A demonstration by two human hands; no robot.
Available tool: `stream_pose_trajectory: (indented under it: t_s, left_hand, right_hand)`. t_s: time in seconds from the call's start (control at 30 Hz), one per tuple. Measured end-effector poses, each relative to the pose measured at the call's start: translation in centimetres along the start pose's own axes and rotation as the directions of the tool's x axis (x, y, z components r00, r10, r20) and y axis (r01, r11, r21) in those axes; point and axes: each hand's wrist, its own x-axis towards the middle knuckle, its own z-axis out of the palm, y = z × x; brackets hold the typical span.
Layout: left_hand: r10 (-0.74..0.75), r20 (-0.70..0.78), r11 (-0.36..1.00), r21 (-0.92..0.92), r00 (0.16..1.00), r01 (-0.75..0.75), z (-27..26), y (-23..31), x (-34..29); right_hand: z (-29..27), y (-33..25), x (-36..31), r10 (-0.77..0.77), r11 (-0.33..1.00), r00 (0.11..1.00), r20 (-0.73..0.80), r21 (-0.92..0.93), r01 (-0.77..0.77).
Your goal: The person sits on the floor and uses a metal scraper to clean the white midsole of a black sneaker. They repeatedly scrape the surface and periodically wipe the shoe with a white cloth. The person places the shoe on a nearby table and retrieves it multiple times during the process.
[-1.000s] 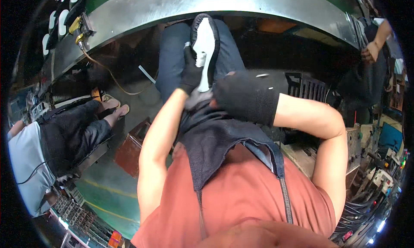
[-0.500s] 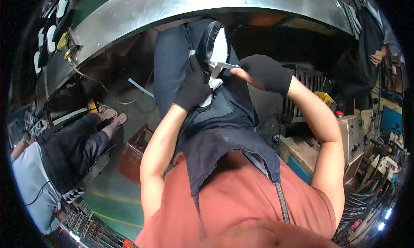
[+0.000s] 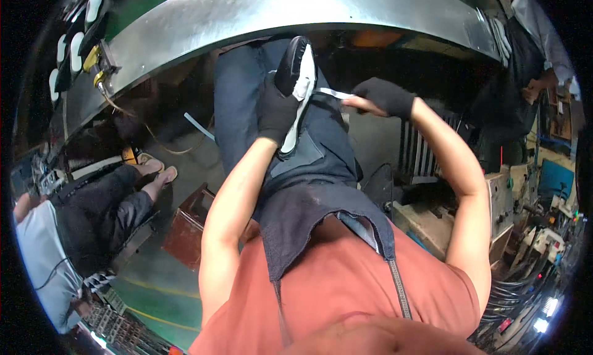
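A black shoe with a white sole (image 3: 306, 66) rests over my lap, toe pointing away from me. My left hand (image 3: 276, 113), in a dark glove, is closed around its middle from the left side. In my gloved right hand (image 3: 388, 98), the bare fingertips pinch a slim, pale metal blade (image 3: 334, 94), which looks like a knife. The blade points left toward the shoe's right edge, and I cannot tell whether its tip touches. My left hand hides part of the shoe's upper.
A shiny metal bench (image 3: 247, 12) curves across the far side, with a yellow tool (image 3: 92, 60) and white soles (image 3: 76, 51) at its left end. One person (image 3: 86, 231) sits at left; another (image 3: 513, 83) is at right. A brown stool (image 3: 188, 222) stands left of me.
The shoe has turned onto its side, its sole now facing right. My right hand has drawn the blade right, off the sole's face. My left hand still grips the shoe.
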Motion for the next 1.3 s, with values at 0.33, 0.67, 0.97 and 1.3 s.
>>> stream_pose_trajectory:
  t_s: [0.33,0.67,0.97,1.3]
  left_hand:
    - [0.25,0.181,0.968,-0.073,0.951,-0.241,-1.0,-1.5,0.3]
    - [0.224,0.352,0.958,-0.251,0.909,-0.139,-4.9,-0.3,-0.7]
    - [-0.032,0.304,0.301,-0.906,0.952,0.299,-6.6,2.6,1.9]
    - [0.145,0.347,0.864,-0.5,0.927,0.052,-13.1,6.2,21.8]
  right_hand:
    - [0.6,-3.9,1.9,-0.035,0.992,0.973,-0.228,0.113,0.062]
    - [5.9,-4.3,1.1,0.248,0.438,0.966,-0.069,0.898,-0.048]
    - [21.7,-3.9,1.4,0.659,-0.025,0.749,0.074,0.997,-0.077]
    - [11.8,-2.8,11.0,0.58,0.189,0.813,0.057,0.961,-0.202]
